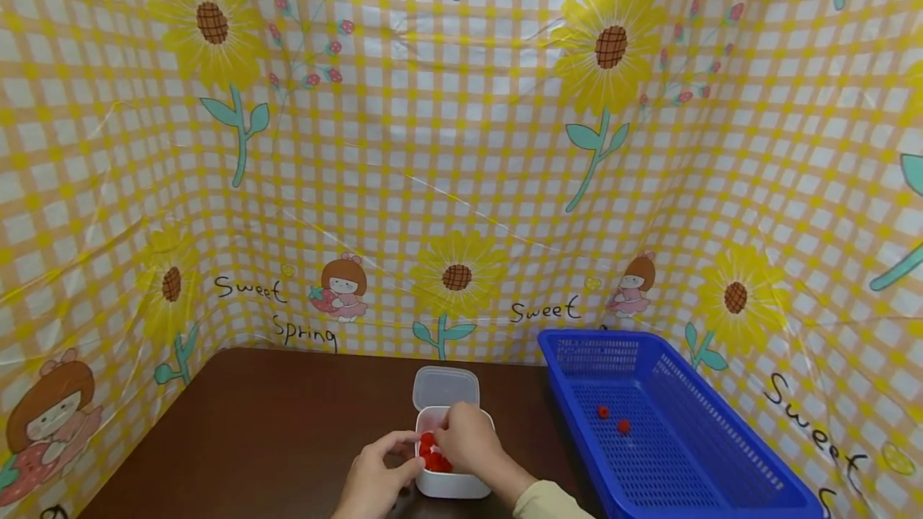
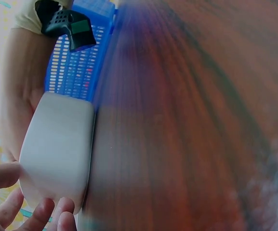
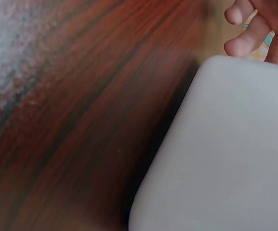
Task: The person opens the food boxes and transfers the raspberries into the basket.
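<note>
A white square-cornered plastic box stands on the table, with small bright red pieces piled inside, raspberry-like in shape and colour. My left hand touches the box's left side, thumb near the front corner and fingers spread along the wall. Those fingertips also show against the box wall in the left wrist view. From the right, my right hand reaches over the rim into the box. Its fingers bend down among the red pieces, and the fingertips are hidden, so I cannot tell whether they hold one.
Just behind the box lies a translucent lid. On the right, a long blue plastic basket holds two red pieces on its slotted floor. Brown wood-grain table extends to the left, and a checked, flower-printed cloth encloses the back and sides.
</note>
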The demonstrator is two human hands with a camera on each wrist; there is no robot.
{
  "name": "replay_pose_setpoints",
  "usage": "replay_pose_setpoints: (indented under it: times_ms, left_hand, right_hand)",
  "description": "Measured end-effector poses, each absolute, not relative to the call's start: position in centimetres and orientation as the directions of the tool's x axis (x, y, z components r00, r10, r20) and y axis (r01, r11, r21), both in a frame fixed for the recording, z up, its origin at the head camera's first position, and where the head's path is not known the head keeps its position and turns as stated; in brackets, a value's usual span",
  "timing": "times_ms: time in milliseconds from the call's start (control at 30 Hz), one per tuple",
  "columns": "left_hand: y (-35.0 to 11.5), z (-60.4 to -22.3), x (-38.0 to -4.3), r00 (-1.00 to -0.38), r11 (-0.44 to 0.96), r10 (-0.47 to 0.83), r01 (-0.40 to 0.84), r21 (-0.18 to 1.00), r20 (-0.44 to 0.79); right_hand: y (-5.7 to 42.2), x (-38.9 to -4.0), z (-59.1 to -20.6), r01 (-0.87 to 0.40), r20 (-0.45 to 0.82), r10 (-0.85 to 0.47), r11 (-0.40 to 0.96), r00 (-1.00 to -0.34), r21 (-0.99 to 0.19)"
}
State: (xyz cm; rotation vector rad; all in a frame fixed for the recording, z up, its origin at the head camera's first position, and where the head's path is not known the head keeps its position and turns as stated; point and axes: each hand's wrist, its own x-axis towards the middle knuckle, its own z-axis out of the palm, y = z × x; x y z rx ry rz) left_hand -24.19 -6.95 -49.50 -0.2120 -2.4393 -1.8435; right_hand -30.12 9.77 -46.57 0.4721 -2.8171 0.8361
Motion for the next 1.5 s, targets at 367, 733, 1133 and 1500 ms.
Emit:
replay_pose_setpoints:
  times_ms: [367,733,1133,1500]
  left_hand:
    - [-6.8,-49.17,-24.28,-0.986,0.284,0.066,0.166,0.944,0.154]
    - [-6.59,-49.09,-24.24,-0.982,0.298,0.055,0.187,0.936,0.179]
    - [-6.34,-48.93,-24.27,-0.984,0.327,0.067,0.176,0.928,0.163]
    - [-7.07,-49.41,-24.3,-0.99,0.337,0.066,0.143,0.931,0.129]
  right_hand:
    - [10.02,-30.54,-46.68,-0.295,0.192,-0.224,0.753,-0.955,-0.588]
    - [10.2,-30.72,-46.13,-0.276,0.166,-0.221,0.747,-0.961,-0.605]
    - [10.44,-30.59,-46.52,-0.224,0.126,-0.189,0.708,-0.974,-0.669]
    - [9.74,-30.34,-46.7,-0.208,0.109,-0.186,0.676,-0.977,-0.707]
